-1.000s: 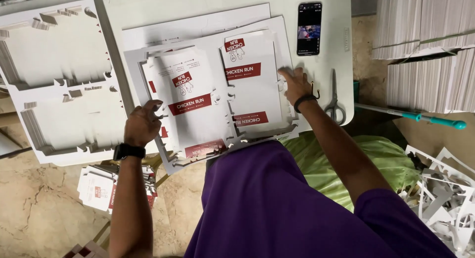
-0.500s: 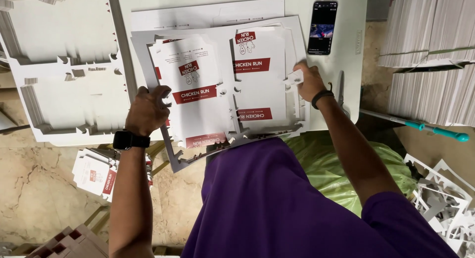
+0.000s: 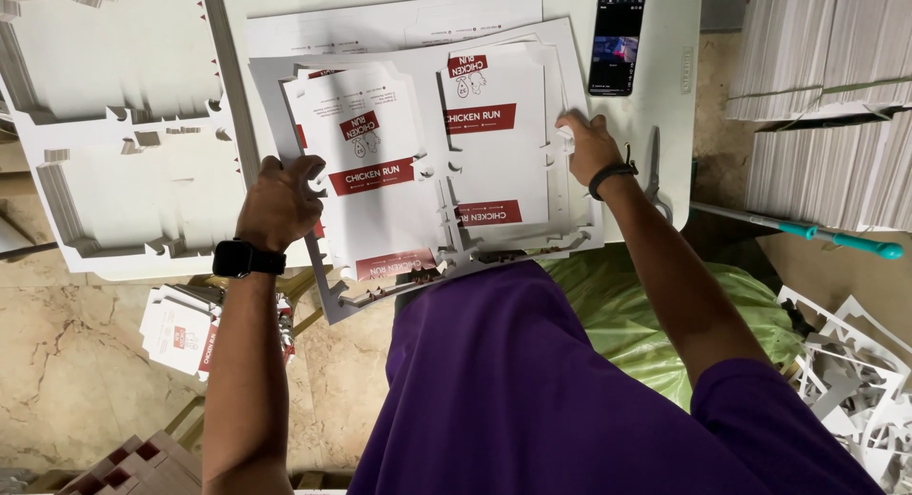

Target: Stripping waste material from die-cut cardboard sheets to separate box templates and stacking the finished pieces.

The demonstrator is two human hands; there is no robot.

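**Die-cut carton sheet held at both edges on white table**

Head view, surroundings. A white table [image 3: 665, 86] is carrying the work. A black phone [image 3: 616, 43], screen lit, is lying at the far right of it, well apart from the hands. Scissors [image 3: 654, 177] are lying just beside the right wrist, at the table's right edge. Spent white cut-out frames [image 3: 114, 124] are lying stacked to the left. Tall stacks of flat board [image 3: 822, 105] are standing to the right, with a teal-handled tool [image 3: 807, 234] leaning below them. A green bag [image 3: 655, 314] is sitting under the table edge, and white scrap [image 3: 855, 381] is lying on the floor to the right. A small pile of finished printed blanks [image 3: 180, 333] is resting on the floor at left.

Head view, work piece. The printed carton sheet [image 3: 427, 162] is lying on a stack of like sheets at the near table edge, overhanging it. It is showing two white box blanks with red bands, the left blank tilted and partly lifting from its grey frame. The left hand [image 3: 280, 200] is clenching the sheet's left edge. The right hand [image 3: 589, 148] is pinching the right edge, fingers closed on it.
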